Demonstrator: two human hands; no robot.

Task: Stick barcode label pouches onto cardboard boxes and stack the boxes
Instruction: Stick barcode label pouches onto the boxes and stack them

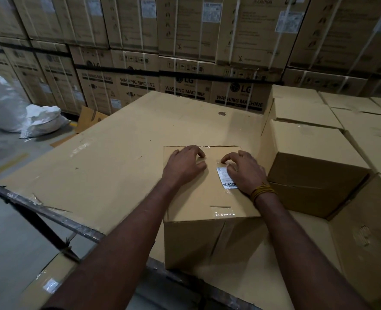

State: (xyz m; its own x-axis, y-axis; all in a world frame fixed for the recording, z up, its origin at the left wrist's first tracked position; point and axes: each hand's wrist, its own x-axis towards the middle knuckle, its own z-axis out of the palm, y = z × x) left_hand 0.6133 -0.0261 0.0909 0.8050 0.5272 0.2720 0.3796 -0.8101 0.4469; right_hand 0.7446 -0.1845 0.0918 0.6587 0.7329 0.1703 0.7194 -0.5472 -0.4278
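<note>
Both hands, left hand (pixel 185 164) and right hand (pixel 243 173), pressed curled fingertips onto the label pouch (pixel 224 176), bonding it to the box (pixel 207 198).

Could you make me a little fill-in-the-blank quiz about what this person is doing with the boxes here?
1. Both hands rest on top of a cardboard ____.
2. The right hand partly covers a white barcode ____.
3. The big cartons behind read "washing ____".
4. A yellow thread band sits on the ____ wrist.

Missing words: box; label; machine; right
</note>
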